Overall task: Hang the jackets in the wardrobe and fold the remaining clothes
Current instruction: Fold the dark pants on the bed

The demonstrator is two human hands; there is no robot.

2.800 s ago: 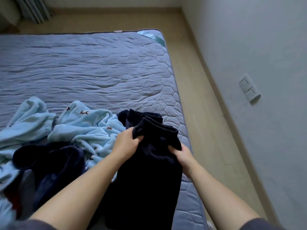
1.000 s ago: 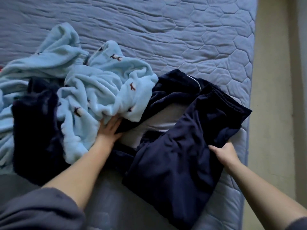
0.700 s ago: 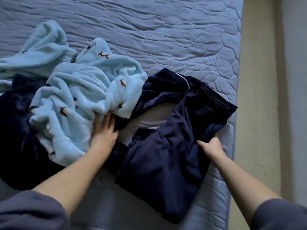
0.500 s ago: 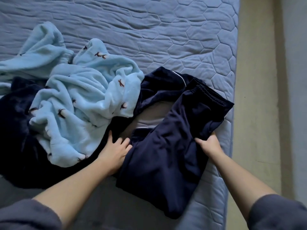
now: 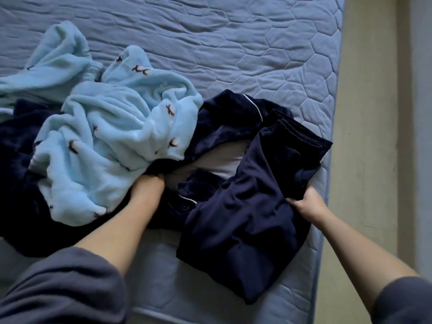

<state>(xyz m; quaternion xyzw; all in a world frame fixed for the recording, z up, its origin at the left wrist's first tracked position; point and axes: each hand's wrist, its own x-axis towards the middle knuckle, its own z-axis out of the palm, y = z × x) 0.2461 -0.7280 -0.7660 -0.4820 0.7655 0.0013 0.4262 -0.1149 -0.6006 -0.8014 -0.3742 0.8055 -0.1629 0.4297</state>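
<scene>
Dark navy trousers [image 5: 252, 206] with an elastic waistband lie bunched on the mattress near its right edge. My right hand [image 5: 306, 204] grips their right edge. A navy velvety garment with white piping [image 5: 224, 122] lies under them and runs left. My left hand [image 5: 149, 188] reaches under the edge of a light blue fleece garment with small dark motifs [image 5: 112, 136]; its fingers are hidden in the dark fabric there. The fleece is piled at the left over more dark cloth [image 5: 18, 183].
The quilted blue-grey mattress [image 5: 233, 43] fills the view, bare at the back. Its right edge drops to a beige floor strip [image 5: 364, 136] and a pale wall at the far right.
My left hand slid up from the navy cloth to the lower edge of the light blue fleece, its fingers now buried. My right hand stays on the trousers' right edge.
</scene>
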